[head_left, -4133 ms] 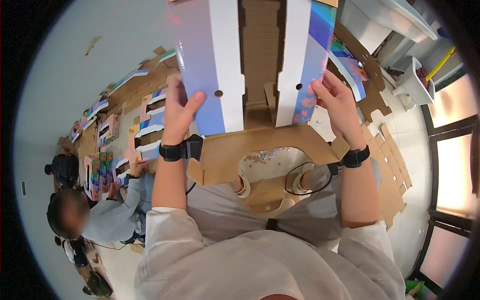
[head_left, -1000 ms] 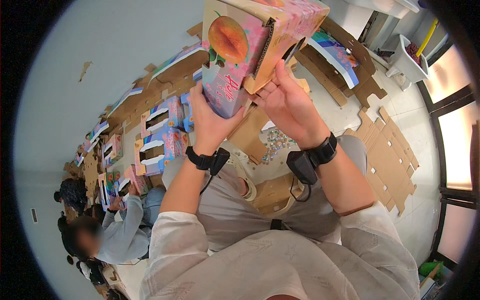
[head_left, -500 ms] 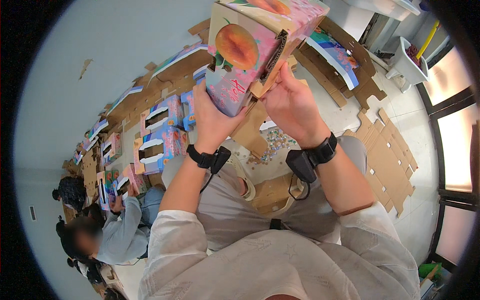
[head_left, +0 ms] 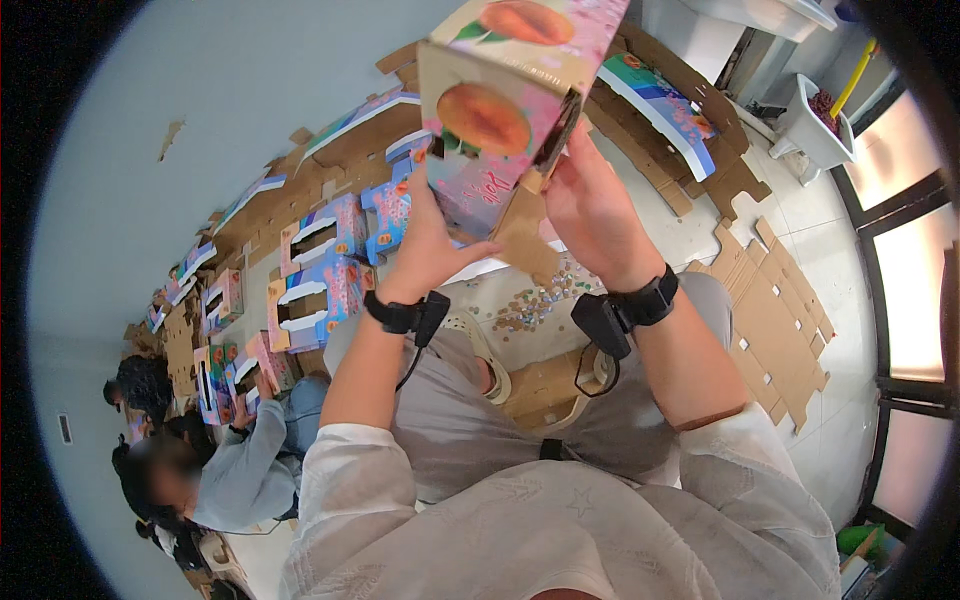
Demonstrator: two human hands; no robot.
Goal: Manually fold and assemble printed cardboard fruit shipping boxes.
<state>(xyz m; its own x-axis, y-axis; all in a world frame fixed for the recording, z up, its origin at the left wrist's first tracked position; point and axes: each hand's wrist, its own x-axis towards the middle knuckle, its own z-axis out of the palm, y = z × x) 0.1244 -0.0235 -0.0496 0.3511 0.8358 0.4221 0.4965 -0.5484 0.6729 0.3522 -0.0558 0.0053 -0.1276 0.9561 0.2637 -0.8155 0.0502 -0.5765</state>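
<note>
At the far left, a seated person [head_left: 235,470] in a grey-blue top sits on the floor [head_left: 120,200] beside a row of flat cardboard cutouts [head_left: 310,250], printed blue and pink with plain brown backs, running away along the pale floor. The left hand [head_left: 430,250] presses its palm and spread fingers against the lower side of a cardboard box [head_left: 500,110] held up at the top centre. The box is smooth printed card, pink and pale blue, with round orange fruit pictures on two faces and a bare brown flap hanging below. The right hand [head_left: 590,205] grips the box's right edge and flap, fingers curled on the card. Both wrists wear black bands. To the right, brown notched cardboard sheets [head_left: 775,310] lie flat on white tiles, and a white bin [head_left: 815,125] stands farther off.
</note>
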